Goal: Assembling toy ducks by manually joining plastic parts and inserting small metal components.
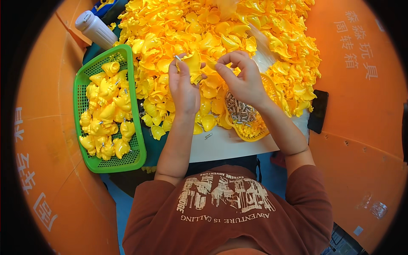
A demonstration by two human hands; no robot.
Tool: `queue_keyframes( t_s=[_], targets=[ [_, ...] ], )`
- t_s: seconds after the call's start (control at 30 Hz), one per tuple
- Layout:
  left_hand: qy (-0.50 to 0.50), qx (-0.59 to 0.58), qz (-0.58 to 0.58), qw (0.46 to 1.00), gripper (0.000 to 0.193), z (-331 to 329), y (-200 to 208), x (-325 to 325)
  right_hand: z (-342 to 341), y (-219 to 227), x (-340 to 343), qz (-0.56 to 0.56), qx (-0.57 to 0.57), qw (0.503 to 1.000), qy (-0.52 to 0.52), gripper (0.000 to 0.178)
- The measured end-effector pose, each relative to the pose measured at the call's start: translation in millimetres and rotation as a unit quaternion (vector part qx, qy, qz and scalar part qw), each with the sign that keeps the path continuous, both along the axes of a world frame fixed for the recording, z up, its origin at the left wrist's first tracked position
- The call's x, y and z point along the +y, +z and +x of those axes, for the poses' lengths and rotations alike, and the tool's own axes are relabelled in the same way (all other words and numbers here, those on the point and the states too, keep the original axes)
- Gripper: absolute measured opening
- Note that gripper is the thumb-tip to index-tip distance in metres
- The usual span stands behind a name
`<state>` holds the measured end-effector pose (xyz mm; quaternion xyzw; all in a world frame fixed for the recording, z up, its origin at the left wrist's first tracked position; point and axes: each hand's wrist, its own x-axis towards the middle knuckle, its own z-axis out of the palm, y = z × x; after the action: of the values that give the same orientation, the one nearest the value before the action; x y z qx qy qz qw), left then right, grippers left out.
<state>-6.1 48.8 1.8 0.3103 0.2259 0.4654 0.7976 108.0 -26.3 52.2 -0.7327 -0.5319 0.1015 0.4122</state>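
My left hand (183, 87) holds a curved yellow plastic shell (193, 63), and a short metal pin (177, 58) shows by its fingertips. To its right, my right hand (243, 76) is closed, thumb against fingers; anything in that pinch is too small or hidden to make out. Partly under the right wrist sits a yellow basket (250, 139) holding metal pins (239, 109) and small yellow pieces (251, 128). Beyond both hands spreads a large heap of loose yellow shells (170, 29).
At the left, a green basket (141, 148) contains several yellow figure-like parts (106, 112), some with metal pins sticking out. A white bottle (97, 30) leans behind it. One loose pin (208, 136) lies on the white surface. Orange panels (357, 106) flank both sides; a dark phone-like slab (318, 111) lies right.
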Motion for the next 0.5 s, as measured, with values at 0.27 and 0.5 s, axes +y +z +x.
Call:
queue_keyframes(
  t_s=[0.27,0.5],
  targets=[
    [-0.092,-0.034,-0.032,0.995,0.069,2.2,4.5,-11.2,-13.0,-10.3,8.4,-0.005,0.354,0.934,0.047,0.012],
    [-0.104,-0.051,-0.042,0.992,0.072,0.4,10.9,-16.2,-18.8,-11.5,6.4,0.014,0.359,0.932,0.047,0.012]
  ],
)
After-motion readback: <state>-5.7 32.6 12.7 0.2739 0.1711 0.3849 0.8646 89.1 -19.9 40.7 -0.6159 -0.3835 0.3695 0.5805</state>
